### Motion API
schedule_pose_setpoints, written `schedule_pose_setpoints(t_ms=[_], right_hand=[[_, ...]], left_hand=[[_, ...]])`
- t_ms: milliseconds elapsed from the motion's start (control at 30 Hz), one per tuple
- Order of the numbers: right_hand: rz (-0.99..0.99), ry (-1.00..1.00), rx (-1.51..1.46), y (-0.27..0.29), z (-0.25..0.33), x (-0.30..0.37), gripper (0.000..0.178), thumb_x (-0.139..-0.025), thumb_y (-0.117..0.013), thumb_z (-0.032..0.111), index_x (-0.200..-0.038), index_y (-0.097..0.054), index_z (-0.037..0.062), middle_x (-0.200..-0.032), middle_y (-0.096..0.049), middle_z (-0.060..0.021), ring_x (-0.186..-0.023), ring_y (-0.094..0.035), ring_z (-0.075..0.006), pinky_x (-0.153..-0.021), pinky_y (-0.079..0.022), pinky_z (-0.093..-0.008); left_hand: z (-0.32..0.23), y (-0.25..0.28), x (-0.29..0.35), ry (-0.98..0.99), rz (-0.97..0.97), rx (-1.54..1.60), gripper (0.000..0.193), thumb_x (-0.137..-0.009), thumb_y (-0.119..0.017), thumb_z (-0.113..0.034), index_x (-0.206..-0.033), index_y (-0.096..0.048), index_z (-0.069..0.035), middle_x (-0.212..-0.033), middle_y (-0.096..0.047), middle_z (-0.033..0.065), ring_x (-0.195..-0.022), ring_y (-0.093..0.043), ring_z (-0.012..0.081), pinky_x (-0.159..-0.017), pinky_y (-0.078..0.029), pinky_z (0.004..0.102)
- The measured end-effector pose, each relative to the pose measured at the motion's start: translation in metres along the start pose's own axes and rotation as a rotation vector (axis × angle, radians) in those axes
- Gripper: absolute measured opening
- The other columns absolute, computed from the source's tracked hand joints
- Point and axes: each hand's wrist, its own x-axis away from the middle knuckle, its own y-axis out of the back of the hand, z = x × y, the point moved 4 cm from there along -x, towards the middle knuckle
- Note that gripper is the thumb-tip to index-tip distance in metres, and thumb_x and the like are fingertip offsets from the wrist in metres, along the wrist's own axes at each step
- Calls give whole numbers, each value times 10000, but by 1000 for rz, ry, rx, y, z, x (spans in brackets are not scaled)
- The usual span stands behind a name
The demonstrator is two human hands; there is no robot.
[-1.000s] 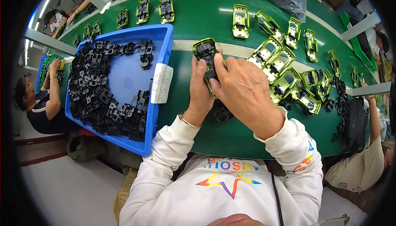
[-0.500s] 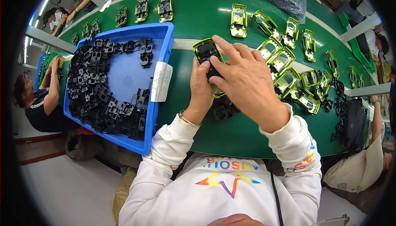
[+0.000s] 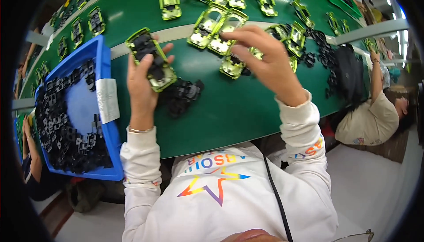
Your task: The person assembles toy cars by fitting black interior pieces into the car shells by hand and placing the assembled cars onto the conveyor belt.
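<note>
My left hand (image 3: pixel 143 76) holds a lime-green toy car shell (image 3: pixel 164 82), tilted. A black interior piece (image 3: pixel 145 49) sits in the shell, and my left thumb rests on it. Over a cluster of similar green shells, my right hand (image 3: pixel 265 56) reaches with index finger and thumb apart. Its fingertips are close to one green car shell (image 3: pixel 233 21); whether they touch it I cannot tell. Below my left hand, a small heap of black plastic parts (image 3: pixel 181 96) lies on the green table (image 3: pixel 216 118), slightly blurred.
A blue bin (image 3: pixel 115 153) of black plastic parts stands at the left. More green shells (image 3: pixel 170 1) are spread along the far side. A strip of loose black parts (image 3: pixel 324 52) and a black bag (image 3: pixel 349 72) lie at the right. A co-worker (image 3: pixel 371 118) sits beyond.
My view has turned rightward. My right hand has left the shell and black piece in my left hand and moved to the green shells. My left hand keeps hold, fingers more spread.
</note>
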Motion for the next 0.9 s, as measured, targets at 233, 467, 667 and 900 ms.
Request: schedule_pose_setpoints(t_ms=[233,467,667,900], right_hand=[[-43,-319,223,57,-37,105,166,-891,-706,45,-1055,-714,23,-914,-661,-83,-749,-639,-197,-659,-494,-305],[-53,-280,421,10,-42,97,297,-852,-763,111,-1111,-630,49,-968,-643,-109,-799,-656,-287,-684,-529,-377],[-48,-229,411,9,-51,95,244,-885,-663,4,-1123,-650,53,-948,-645,-144,-854,-637,-360,-730,-512,-416],[36,-104,96,-23,16,44,209,-951,-603,-22,-1152,-653,6,-925,-629,-130,-832,-678,-258,-715,-526,-332]], left_hand=[[-1,16,-5,20,-20,-30,518,-1003,-511,-83,-1481,-345,30,-1434,-495,242,-1289,-557,418,-1017,-552,440],[-9,11,-10,-37,-78,-110,492,-982,-525,-21,-1446,-377,47,-1416,-519,211,-1236,-600,417,-959,-590,438],[-5,-6,4,-12,-53,-90,525,-964,-564,-32,-1457,-388,14,-1408,-535,192,-1224,-610,397,-954,-586,449],[-2,-3,7,9,21,156,481,-1071,-364,-230,-1505,-340,-24,-1447,-504,190,-1260,-578,385,-1004,-547,447]])
